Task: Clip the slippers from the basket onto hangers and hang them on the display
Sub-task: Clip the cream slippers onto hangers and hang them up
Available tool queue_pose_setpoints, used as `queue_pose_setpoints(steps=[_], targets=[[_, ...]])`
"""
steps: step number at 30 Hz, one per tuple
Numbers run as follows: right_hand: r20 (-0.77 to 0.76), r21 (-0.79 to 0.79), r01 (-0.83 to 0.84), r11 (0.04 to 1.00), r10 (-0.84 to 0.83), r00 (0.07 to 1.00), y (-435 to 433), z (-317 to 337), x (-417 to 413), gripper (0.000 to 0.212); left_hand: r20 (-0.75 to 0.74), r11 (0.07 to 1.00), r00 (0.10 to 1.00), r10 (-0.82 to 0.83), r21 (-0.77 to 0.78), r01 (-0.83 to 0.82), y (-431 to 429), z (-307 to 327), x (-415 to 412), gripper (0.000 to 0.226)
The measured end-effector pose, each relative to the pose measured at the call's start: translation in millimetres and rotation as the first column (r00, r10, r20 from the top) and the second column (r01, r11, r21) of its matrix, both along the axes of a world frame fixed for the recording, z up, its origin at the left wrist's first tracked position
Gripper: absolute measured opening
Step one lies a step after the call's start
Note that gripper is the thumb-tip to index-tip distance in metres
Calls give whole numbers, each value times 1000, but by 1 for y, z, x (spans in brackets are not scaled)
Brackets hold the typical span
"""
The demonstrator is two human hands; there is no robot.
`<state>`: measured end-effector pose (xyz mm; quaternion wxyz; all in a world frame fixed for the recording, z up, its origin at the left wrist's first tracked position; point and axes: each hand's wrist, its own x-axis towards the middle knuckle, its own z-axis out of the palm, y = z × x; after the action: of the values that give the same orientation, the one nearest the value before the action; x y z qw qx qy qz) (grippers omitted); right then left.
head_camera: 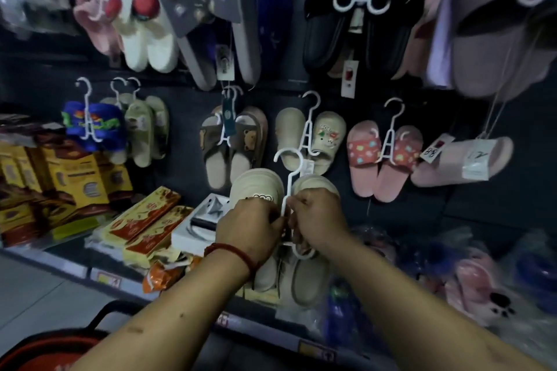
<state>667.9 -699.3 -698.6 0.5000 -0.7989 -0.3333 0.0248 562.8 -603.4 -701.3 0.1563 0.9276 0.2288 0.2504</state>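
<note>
Near edge: red basket (51,346) rim at bottom left, contents not visible. Above it, left hand (250,229) closed on the left beige slipper (256,190) and pinching at the white hanger (289,205) stem. Right hand (319,220) curled round the right beige slipper (313,277) and the hanger's lower prong. Pair held just in front of the shelf edge, toes up. Judgement: seat each prong fully inside a strap before letting go; keep the hook free. Beyond: matching beige pair (310,135) already hanging on the dark display panel (187,117) — hang this pair there.
</note>
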Motion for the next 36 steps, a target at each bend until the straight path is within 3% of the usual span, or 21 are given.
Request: queue_pose_setpoints(steps=[9,15,21,27,30,36], targets=[[3,50,17,999,-17,1000,18,61,52,44,194,981,977,-91,-153,122,36,47,64,40],[-9,82,39,996,-38,999,40,88,77,43,266,975,958,-104,-164,151,59,70,93,40],[-43,88,30,996,-27,999,69,91,115,45,255,983,961,-106,-117,139,84,77,130,33],[-177,122,55,991,-33,984,95,86,162,33,177,974,974,-138,-153,166,116,77,183,34],[-184,117,58,991,-36,982,109,77,190,38,111,981,988,-104,-153,121,130,68,216,28],[-225,97,99,990,-76,971,140,68,248,32,162,964,982,-102,-228,138,159,54,277,18]])
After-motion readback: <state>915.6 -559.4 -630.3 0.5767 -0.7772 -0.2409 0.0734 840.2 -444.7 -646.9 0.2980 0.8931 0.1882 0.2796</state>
